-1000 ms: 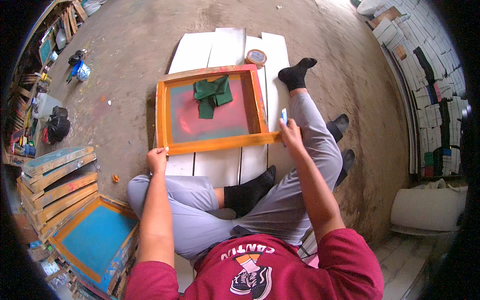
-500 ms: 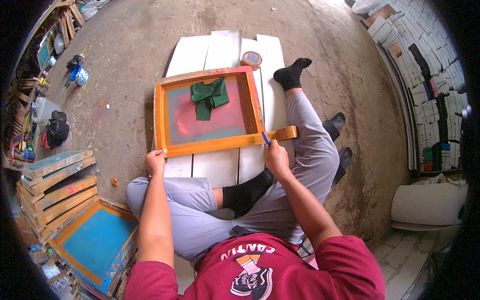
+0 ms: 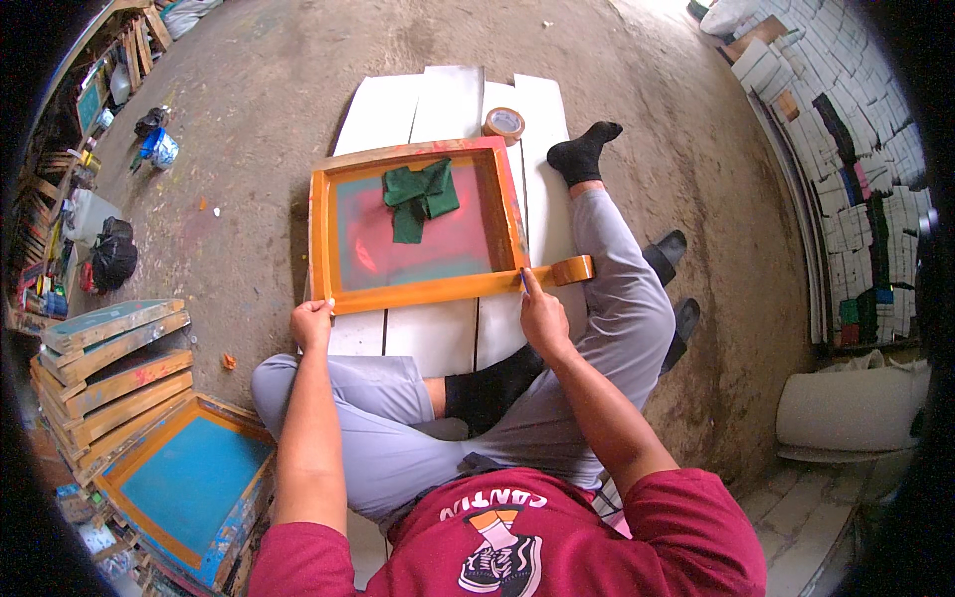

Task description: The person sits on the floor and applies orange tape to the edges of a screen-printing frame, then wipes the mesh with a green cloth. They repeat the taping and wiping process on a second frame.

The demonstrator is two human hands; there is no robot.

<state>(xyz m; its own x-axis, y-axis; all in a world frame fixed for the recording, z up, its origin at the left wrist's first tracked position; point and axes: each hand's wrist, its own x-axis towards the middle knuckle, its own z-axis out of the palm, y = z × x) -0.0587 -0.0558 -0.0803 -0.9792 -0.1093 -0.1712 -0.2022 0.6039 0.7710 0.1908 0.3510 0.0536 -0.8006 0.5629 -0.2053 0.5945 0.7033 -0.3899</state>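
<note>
The left hand (image 3: pixel 313 323) pinched the near left corner of the frame (image 3: pixel 320 234), tape (image 3: pixel 428 292) lying along its near edge, while the right hand (image 3: pixel 545 318) gripped a blue tool (image 3: pixel 525 282) near the right corner, where slipping could have skewed the tape.

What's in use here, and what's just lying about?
In use:
- frame, left hand at its corner
- unrolled tape along its near edge
- blue tool in right hand

Apparently idle:
- cloth
- spare roll
- sandals
- bucket
- stacked frames
</note>
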